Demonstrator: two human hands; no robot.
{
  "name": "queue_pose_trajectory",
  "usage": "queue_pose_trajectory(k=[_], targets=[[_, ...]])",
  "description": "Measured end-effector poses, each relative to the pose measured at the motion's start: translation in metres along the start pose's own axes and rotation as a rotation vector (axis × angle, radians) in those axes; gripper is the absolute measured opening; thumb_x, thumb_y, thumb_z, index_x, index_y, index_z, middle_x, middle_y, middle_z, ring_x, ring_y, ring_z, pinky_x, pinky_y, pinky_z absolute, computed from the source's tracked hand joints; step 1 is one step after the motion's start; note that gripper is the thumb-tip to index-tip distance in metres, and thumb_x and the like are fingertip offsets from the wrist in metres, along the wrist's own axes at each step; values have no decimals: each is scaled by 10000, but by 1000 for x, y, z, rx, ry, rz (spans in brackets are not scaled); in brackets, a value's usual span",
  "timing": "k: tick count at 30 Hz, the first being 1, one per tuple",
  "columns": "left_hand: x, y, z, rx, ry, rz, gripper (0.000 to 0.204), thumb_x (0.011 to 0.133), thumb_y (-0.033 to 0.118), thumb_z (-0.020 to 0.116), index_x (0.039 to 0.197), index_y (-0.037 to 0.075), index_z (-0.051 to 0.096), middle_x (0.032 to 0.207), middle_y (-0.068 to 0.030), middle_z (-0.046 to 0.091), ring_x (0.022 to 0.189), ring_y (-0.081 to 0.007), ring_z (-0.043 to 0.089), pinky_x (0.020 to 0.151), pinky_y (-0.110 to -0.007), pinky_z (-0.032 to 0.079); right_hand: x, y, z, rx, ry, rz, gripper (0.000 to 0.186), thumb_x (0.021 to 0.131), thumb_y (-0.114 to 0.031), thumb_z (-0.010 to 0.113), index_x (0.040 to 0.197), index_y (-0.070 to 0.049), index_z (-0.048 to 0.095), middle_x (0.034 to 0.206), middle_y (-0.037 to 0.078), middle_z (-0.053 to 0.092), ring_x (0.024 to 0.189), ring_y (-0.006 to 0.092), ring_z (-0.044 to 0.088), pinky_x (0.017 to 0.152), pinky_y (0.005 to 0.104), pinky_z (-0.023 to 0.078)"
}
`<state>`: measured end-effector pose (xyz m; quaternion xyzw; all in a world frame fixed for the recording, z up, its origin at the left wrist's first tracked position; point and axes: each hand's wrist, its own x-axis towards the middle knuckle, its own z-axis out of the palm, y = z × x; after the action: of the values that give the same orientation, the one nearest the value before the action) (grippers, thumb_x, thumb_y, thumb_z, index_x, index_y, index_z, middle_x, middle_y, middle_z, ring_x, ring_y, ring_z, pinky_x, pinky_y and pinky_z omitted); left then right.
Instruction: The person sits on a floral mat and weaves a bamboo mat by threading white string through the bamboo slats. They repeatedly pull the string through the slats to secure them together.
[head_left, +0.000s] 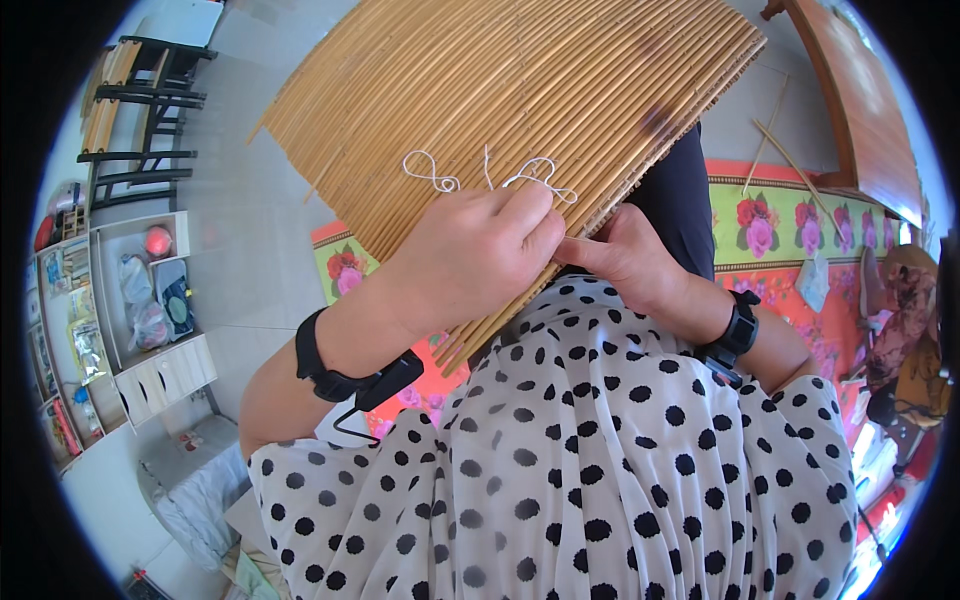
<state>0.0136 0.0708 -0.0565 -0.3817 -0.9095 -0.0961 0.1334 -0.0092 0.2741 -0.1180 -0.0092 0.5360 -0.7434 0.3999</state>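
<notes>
A large mat of thin tan reed sticks lies slanted across my lap and reaches away to the far side. My left hand is closed over its near part, fingers curled at the near right edge. Thin white string runs out from beneath this hand and lies in loose loops on the sticks. The fingertips hide what they pinch. My right hand grips the mat's near right edge, its thumb on top close to my left fingertips. Its other fingers are mostly hidden beneath. Each wrist wears a black strap with a device.
Two loose sticks lie at the right on a flowered floor covering. Beyond is a brown wooden piece of furniture. At left are stacked black-framed folding pieces and a white open drawer unit with bags and small goods.
</notes>
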Motion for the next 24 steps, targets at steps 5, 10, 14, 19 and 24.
queue_pose_trajectory(k=[5, 10, 14, 19, 24], targets=[[-13, 2, -10, -72, -136, -61, 127, 809, 76, 703, 874, 53, 596, 840, -66, 499, 623, -193, 608, 509, -325, 495, 3, 5, -6, 17, -3, -3, 327, 853, -29, 778, 1150, 89, 709, 1097, 114, 750, 973, 166, 709, 866, 312, 578], [-24, -3, -5, -230, -203, -159, 118, 860, 61, 730, 923, 47, 631, 869, -77, 543, 623, -244, 609, 532, -361, 498, 5, 8, -2, 6, 5, 18, 319, 851, -25, 774, 1141, 90, 711, 1084, 117, 753, 961, 172, 713, 859, 310, 575], [-24, 0, -11, -308, -256, -202, 116, 879, 75, 739, 928, 54, 636, 871, -76, 560, 637, -259, 619, 560, -384, 507, 1, -3, 0, -23, -3, 65, 306, 851, -26, 770, 1131, 85, 718, 1073, 113, 755, 960, 167, 710, 850, 306, 571], [-26, -3, -8, -298, -221, -238, 131, 872, 102, 763, 939, 56, 662, 868, -72, 581, 653, -261, 630, 577, -376, 509, 1, 2, -2, -31, 4, 83, 309, 856, -72, 769, 1128, 67, 724, 1044, 96, 749, 918, 157, 695, 805, 297, 558], [-17, 1, -14, -536, -30, -450, 104, 883, 114, 751, 925, 73, 665, 840, -73, 618, 682, -274, 656, 599, -386, 512, 1, 1, -5, 6, -15, 102, 326, 862, -133, 777, 1126, 49, 724, 978, 52, 721, 817, 112, 640, 709, 268, 521]])
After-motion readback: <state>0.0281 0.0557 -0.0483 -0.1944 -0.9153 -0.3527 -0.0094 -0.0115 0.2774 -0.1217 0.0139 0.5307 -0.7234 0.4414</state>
